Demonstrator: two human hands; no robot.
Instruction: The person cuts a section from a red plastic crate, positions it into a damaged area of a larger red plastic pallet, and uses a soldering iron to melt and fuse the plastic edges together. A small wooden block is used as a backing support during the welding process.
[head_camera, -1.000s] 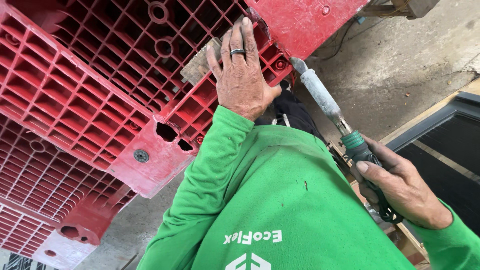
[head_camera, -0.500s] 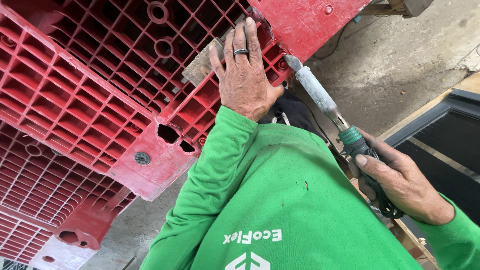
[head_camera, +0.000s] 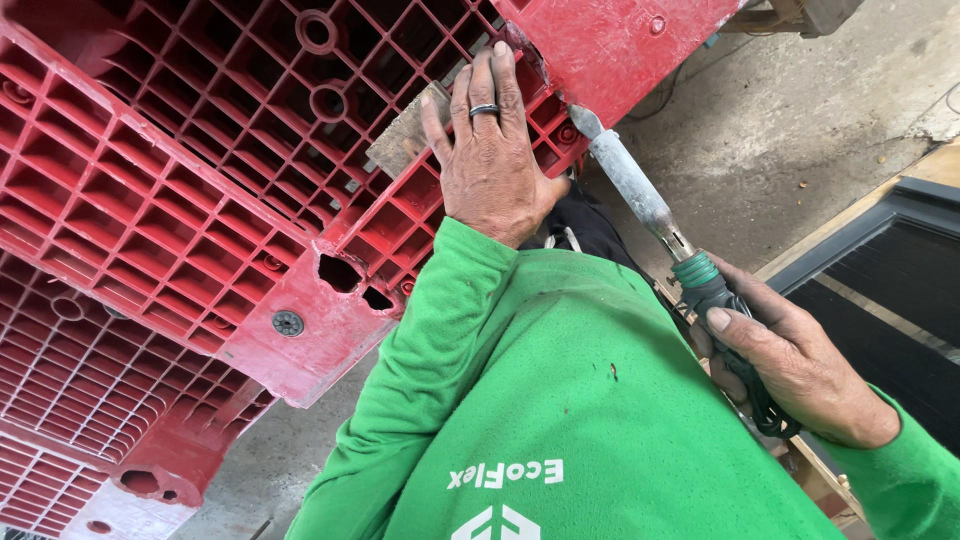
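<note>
1. The left hand (head_camera: 490, 160) lies flat and open, fingers spread, pressed against the underside grid of a red plastic pallet (head_camera: 170, 220); a dark ring sits on one finger.
2. Under its fingertips is a small grey-brown flat piece (head_camera: 405, 135), held against the pallet ribs just left of the fingers.
3. The right hand (head_camera: 800, 370) is closed around the dark handle of a soldering-iron-type tool (head_camera: 650, 205), which has a green collar and a long grey metal shaft.
4. The tool's tip touches the pallet edge just right of the left hand's fingertips, below a solid red corner block (head_camera: 610, 40) with a scuffed, worn face.
5. The pallet stands tilted and fills the upper left of the view; its ribbed grid has round bosses, a dark bolt head (head_camera: 288, 323) and a broken hole (head_camera: 340, 272) in a thick cross bar.
6. A second red pallet section (head_camera: 70, 390) lies lower left, with its own grid and a rounded foot.
7. Both arms wear a bright green long-sleeved shirt (head_camera: 580, 420) with white print on it.
8. The floor (head_camera: 800, 140) is bare grey concrete, stained and rough.
9. At the right edge sits a dark panel in a black frame (head_camera: 890, 280), edged by a pale wooden strip, well apart from the pallet.
</note>
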